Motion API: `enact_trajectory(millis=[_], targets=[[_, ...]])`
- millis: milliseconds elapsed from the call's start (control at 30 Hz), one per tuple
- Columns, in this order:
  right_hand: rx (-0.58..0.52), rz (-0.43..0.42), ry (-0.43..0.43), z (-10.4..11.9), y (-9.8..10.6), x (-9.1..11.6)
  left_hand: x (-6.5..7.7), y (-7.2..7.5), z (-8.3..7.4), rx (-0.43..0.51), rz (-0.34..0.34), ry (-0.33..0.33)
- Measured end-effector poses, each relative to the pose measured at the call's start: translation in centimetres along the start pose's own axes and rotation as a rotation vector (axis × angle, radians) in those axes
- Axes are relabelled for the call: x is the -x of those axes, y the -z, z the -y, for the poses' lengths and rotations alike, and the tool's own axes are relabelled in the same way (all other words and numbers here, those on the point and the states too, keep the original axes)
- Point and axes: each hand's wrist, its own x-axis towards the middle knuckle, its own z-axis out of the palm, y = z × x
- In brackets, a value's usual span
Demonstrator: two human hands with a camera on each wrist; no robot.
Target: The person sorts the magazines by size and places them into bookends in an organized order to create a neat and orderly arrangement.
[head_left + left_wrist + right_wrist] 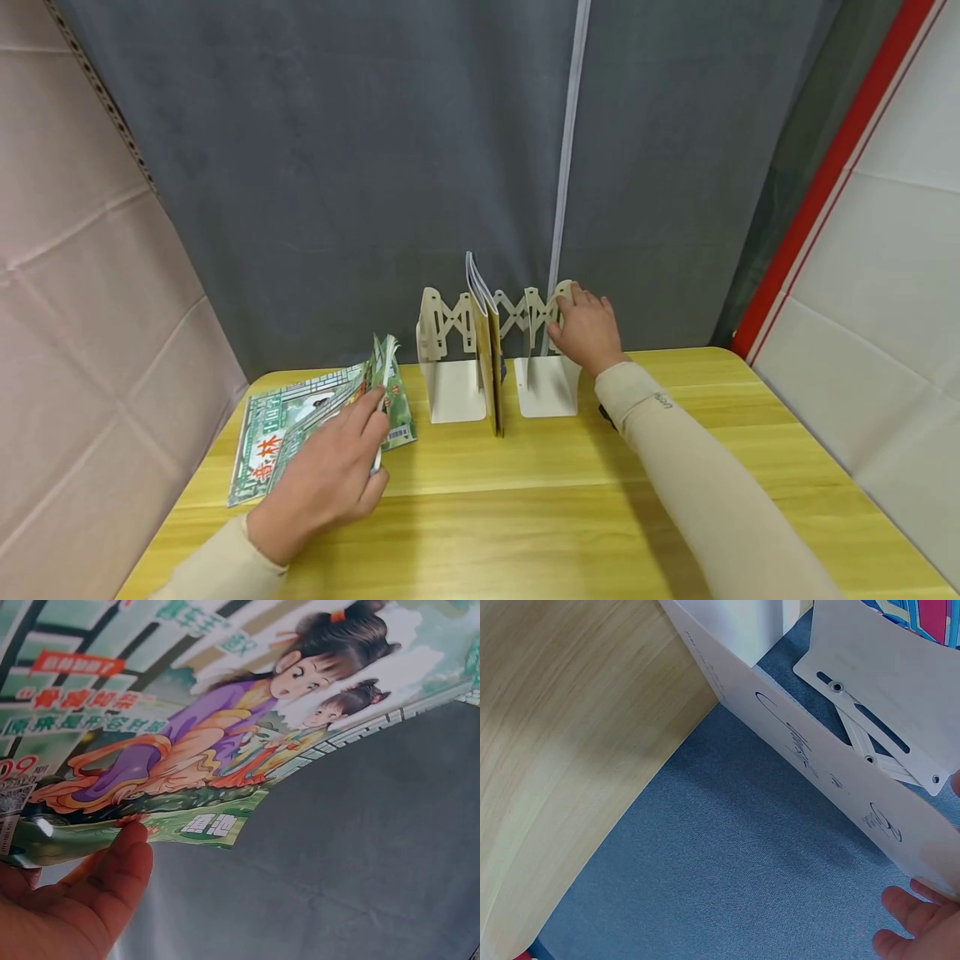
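Note:
My left hand (330,475) pinches a green illustrated magazine (217,742) near its edge. In the left wrist view the thumb (124,870) lies against the cover, which shows two drawn figures in robes. Another green magazine (255,450) lies flat on the table beneath it. My right hand (590,331) grips the upper edge of the right end plate of a cream expandable bookend (547,396). In the right wrist view that end plate (810,757) bears dark script lettering, and the fingers are at its edge. Thin books (483,342) stand upright in the bookend's middle.
The bookend's left end plate (432,325) and base stand between the magazines and the upright books. Behind the wood-grain table (480,517) hangs a grey curtain (337,167). Pale fabric walls (82,292) flank both sides.

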Motion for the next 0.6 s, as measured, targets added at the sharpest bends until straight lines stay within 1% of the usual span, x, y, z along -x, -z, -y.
enact_trajectory(millis=[200, 367, 600], targets=[[-0.001, -0.002, -0.002, 0.0, -0.1, -0.1, -0.7, 1.1, -0.5, 0.015, -0.051, -0.017], [0.000, 0.006, -0.002, 0.0, -0.1, -0.1, -1.2, 1.9, -0.9, 0.025, -0.085, -0.019], [-0.003, 0.006, -0.008, 0.0, -0.1, -0.2, -1.9, 3.1, -1.2, 0.073, -0.142, -0.018]])
